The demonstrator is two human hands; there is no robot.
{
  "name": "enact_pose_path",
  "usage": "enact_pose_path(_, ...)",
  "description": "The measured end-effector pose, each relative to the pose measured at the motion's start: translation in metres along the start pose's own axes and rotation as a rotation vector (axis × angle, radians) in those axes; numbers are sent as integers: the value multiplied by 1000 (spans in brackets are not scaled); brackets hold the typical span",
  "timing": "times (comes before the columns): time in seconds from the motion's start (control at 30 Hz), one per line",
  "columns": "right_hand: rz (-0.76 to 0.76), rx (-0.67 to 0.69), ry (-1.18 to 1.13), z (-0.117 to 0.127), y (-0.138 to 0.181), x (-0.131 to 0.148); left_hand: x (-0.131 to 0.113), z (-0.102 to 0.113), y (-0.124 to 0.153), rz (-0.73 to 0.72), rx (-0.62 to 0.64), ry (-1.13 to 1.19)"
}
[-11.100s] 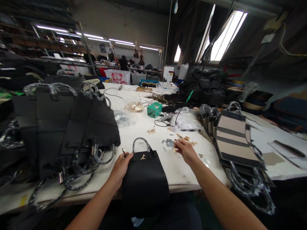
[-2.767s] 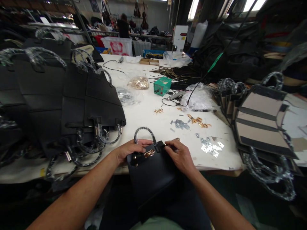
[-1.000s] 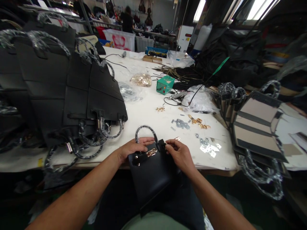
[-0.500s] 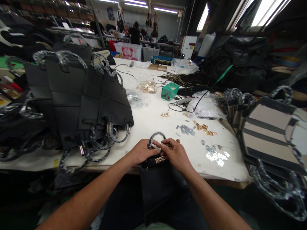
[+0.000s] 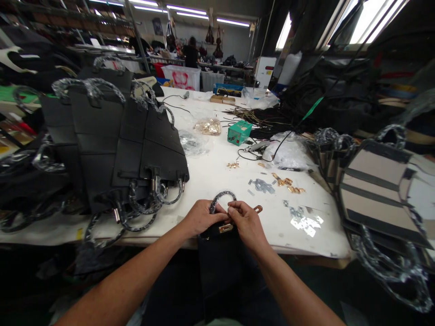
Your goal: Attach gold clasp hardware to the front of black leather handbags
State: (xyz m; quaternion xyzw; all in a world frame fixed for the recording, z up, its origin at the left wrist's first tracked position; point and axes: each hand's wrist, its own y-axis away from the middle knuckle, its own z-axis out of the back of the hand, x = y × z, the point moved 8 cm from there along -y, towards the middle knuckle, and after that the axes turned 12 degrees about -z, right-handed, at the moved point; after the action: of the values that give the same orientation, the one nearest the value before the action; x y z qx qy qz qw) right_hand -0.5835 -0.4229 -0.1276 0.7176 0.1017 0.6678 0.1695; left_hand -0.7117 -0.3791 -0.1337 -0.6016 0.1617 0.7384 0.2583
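Observation:
A black handbag hangs at the table's front edge, its lower part in front of my body. Its handle, wrapped in clear film, arches up between my hands. My left hand is closed around the bag's top by the handle base, thumb pointing right. A gold clasp plate shows on the bag's front just below the thumb. My right hand is closed in a pinch at the top edge. A slotted gold metal fitting sticks out behind its fingers; what the fingertips touch is hidden.
Black bags are stacked at left, with unfinished bag panels at right. Gold fittings, grey plates and shiny plates lie on the white table. Behind stands a green control box. A person is far back.
My right hand has shifted slightly down and right, and the slotted gold fitting shows more beside it. My left hand keeps its hold on the bag. The view has turned a little.

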Motion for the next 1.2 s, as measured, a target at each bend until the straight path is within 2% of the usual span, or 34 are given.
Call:
enact_pose_path(0.1,45,-14,-7,15,1,5,13,5,0,106,-10,58)
enact_pose_path(0.17,86,-78,46,34,3,7,23,8,1,185,-1,147)
enact_pose_path(0.3,88,-132,168,62,8,-2,32,0,7,322,134,410)
enact_pose_path(0.4,113,-142,219,67,13,-11,28,-6,12,415,240,468)
enact_pose_path(0.63,209,-165,242,69,20,-13,16,-22,11,593,321,519)
enact_pose_path(0.8,259,-120,301,73,23,-9,17,-33,8,542,401,614)
enact_pose_path(1.0,318,-105,474,74,29,-9,24,-35,24,498,267,822)
enact_pose_path(1.2,293,-116,579,72,28,-11,14,-43,27,461,286,930)
